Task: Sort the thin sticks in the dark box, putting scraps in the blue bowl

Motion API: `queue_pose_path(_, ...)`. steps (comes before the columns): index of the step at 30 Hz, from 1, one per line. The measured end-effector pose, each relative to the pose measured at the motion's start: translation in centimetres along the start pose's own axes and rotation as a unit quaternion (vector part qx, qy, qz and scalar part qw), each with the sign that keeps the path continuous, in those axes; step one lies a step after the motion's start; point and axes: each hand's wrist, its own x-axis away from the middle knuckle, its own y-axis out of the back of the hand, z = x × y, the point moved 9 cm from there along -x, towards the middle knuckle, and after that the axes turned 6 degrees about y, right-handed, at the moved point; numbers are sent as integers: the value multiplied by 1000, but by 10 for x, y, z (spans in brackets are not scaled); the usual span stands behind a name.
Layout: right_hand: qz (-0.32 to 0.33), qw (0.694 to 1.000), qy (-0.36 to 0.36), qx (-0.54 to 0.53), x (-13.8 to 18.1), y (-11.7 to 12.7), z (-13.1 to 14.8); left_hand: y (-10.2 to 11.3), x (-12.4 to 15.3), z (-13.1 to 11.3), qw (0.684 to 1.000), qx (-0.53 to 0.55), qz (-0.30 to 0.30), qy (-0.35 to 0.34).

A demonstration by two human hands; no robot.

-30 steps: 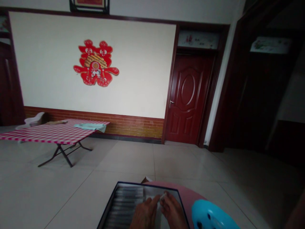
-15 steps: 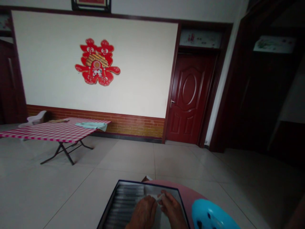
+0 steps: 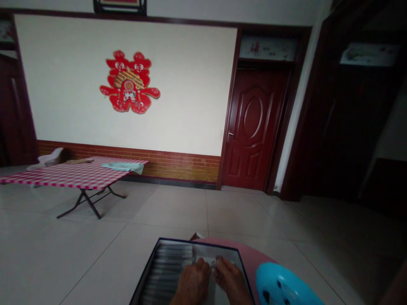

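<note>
Shallow open box (image 3: 190, 240), dark blue rim; rows of silvery strips (image 3: 168, 269) along its left side; small white piece (image 3: 213, 263) over its right half.

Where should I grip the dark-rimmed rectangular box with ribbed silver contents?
Grip the dark-rimmed rectangular box by its left rim, coming from the left: that edge is straight and free, while the left hand and right hand cover the middle and the blue plastic piece sits close on the right.
</note>
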Motion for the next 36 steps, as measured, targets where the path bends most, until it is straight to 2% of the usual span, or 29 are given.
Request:
queue_pose_path(7,13,1000,-5,24,-2,3,-10,-6,1,-3,1000,-23,17,5)
queue_pose_path(11,-9,999,15,29,-7,7,-10,-10,-2,-5,998,-10,68,17)
queue_pose_path(14,-37,994,56,83,-11,14,0,-8,-4,-4,995,4,98,30)
queue_pose_path(17,-56,974,117,185,-12,19,17,6,-7,11,994,40,93,48)
queue_pose_path(22,-74,927,177,321,-8,15,29,33,-5,62,989,60,101,85)
queue_pose_path(26,-49,899,216,378,-4,4,32,35,7,86,991,32,104,78)
queue_pose_path(30,-17,865,259,429,3,-8,35,22,19,89,992,3,109,61)
queue_pose_path(33,78,830,255,489,9,-27,24,18,23,87,993,2,110,51)
queue_pose_path(36,167,805,212,529,18,-40,11,21,27,87,993,15,110,50)
